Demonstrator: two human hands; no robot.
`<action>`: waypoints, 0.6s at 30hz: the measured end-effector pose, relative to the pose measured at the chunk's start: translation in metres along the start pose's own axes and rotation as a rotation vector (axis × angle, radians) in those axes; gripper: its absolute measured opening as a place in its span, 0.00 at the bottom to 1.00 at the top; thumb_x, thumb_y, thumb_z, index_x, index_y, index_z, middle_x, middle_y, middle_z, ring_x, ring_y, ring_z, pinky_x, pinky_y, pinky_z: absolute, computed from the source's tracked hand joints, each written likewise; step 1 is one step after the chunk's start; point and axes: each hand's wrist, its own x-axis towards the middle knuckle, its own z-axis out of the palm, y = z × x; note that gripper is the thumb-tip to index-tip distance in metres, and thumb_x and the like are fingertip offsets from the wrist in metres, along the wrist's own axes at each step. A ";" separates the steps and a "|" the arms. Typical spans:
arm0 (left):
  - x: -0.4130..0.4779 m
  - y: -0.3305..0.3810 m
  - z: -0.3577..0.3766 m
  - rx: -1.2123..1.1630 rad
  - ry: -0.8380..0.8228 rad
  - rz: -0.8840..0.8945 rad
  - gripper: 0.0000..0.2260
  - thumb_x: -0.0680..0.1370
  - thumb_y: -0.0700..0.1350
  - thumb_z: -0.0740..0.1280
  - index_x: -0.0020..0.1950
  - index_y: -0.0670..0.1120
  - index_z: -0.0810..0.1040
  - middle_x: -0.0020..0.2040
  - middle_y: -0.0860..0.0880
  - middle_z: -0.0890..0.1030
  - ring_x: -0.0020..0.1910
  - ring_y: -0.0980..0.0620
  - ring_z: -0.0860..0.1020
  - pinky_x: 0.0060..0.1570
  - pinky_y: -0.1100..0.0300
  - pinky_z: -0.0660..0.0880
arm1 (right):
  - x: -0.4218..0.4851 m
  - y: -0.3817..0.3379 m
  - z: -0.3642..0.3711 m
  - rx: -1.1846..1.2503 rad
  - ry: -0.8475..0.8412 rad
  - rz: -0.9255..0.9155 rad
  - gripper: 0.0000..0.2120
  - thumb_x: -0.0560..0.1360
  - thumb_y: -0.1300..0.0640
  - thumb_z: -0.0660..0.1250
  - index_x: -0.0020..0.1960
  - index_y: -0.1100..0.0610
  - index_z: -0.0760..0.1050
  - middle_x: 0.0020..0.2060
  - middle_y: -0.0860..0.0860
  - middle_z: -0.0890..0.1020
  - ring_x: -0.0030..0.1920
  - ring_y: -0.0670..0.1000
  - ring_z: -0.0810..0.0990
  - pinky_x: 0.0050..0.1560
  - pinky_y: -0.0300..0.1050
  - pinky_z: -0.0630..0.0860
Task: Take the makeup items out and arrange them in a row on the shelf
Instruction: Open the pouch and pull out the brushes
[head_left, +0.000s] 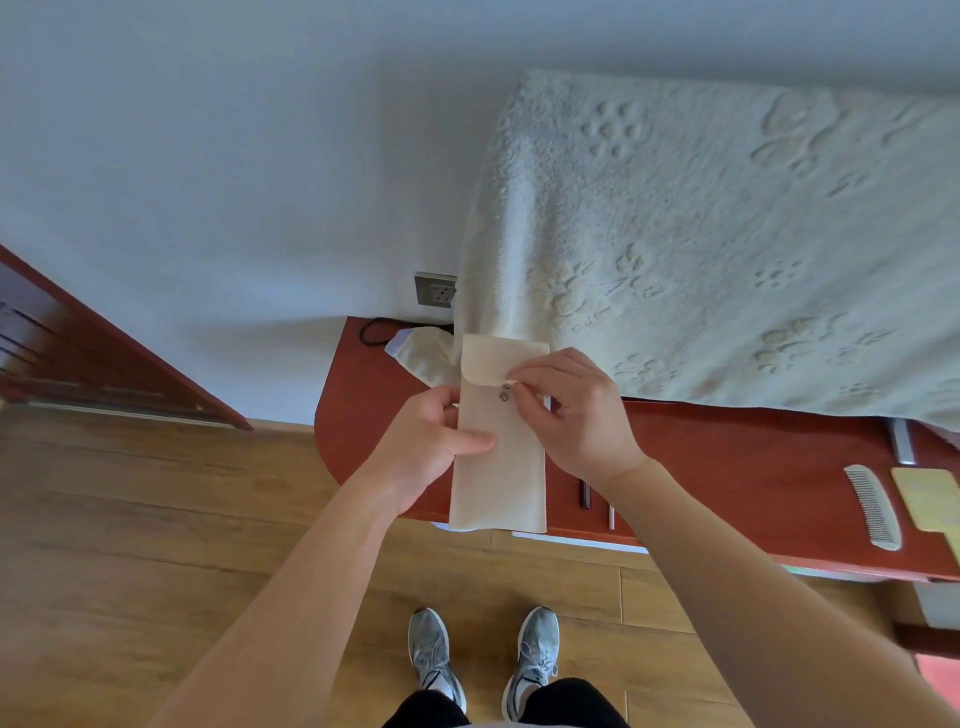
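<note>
Cream cloth pouch (498, 467) held up between both hands, over the shelf edge. Left hand (431, 447) grips its left side, thumb laid across the front, likely steadying it. Right hand (576, 415) pinches the flap (483, 358) edge just above the metal snap (505, 397), probably to pull it open. No makeup visible; presumably still inside, so nothing is arranged yet. Under the hands is the red-brown shelf (727, 467), with two thin metal sticks (586, 493) just below the right wrist. Well right of the right hand: a pale comb (875, 506) and yellow card (930, 499). Beyond the hands, a white towel (727, 234) drapes down; a wall socket (436, 289) is farther off, beyond the left hand.
</note>
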 end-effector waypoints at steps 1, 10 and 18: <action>-0.002 0.000 0.000 0.002 -0.005 0.000 0.19 0.73 0.29 0.71 0.62 0.40 0.77 0.52 0.43 0.85 0.52 0.45 0.84 0.52 0.52 0.78 | 0.002 -0.004 -0.004 0.009 -0.008 0.012 0.05 0.74 0.62 0.69 0.43 0.60 0.84 0.42 0.50 0.84 0.45 0.50 0.80 0.46 0.42 0.77; -0.004 0.010 -0.004 0.040 -0.010 0.024 0.21 0.72 0.28 0.70 0.63 0.42 0.76 0.53 0.44 0.85 0.53 0.44 0.84 0.60 0.44 0.77 | 0.038 -0.027 -0.037 0.114 -0.011 0.230 0.05 0.77 0.59 0.67 0.44 0.55 0.80 0.38 0.45 0.81 0.41 0.44 0.76 0.37 0.29 0.68; -0.008 0.019 -0.011 0.122 -0.030 0.044 0.22 0.72 0.30 0.72 0.63 0.43 0.75 0.54 0.46 0.85 0.54 0.46 0.84 0.61 0.42 0.76 | 0.079 -0.025 -0.052 0.058 0.136 0.240 0.04 0.75 0.58 0.71 0.49 0.54 0.84 0.40 0.40 0.74 0.38 0.40 0.74 0.39 0.30 0.68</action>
